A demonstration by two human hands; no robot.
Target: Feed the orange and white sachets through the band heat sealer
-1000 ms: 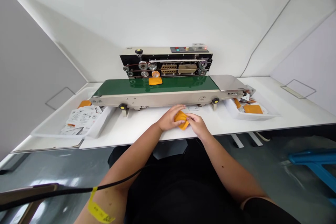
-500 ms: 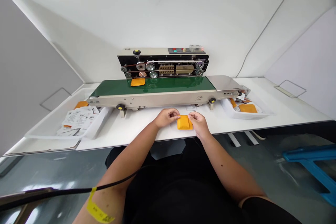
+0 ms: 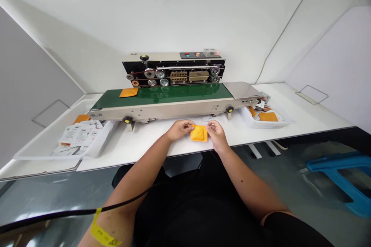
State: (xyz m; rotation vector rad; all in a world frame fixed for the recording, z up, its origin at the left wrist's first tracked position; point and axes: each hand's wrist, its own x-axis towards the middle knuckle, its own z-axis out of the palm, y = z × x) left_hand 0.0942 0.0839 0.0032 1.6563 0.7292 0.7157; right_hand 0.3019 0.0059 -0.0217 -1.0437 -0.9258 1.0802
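Note:
A small orange packet (image 3: 198,134) is held up over the front of the white table. My left hand (image 3: 182,129) pinches its upper left corner between thumb and fingers. At the upper right corner, my right hand (image 3: 216,135) grips the edge in the same way. Behind them stands a band sealing machine (image 3: 174,71) with wheels and a green conveyor belt (image 3: 179,94). Another orange packet (image 3: 129,92) lies on the belt's left part.
On the left a white bin (image 3: 95,146) holds printed white packets and some orange ones. A second white bin (image 3: 261,123) with mixed packets stands under the belt's right end. A blue stool (image 3: 339,170) is on the floor at right. A black cable (image 3: 127,203) crosses my left arm.
The packet on the belt has travelled left, out from beside the rollers. Both hands still hold their packet, which now faces me flatter and wider. The view has shifted slightly.

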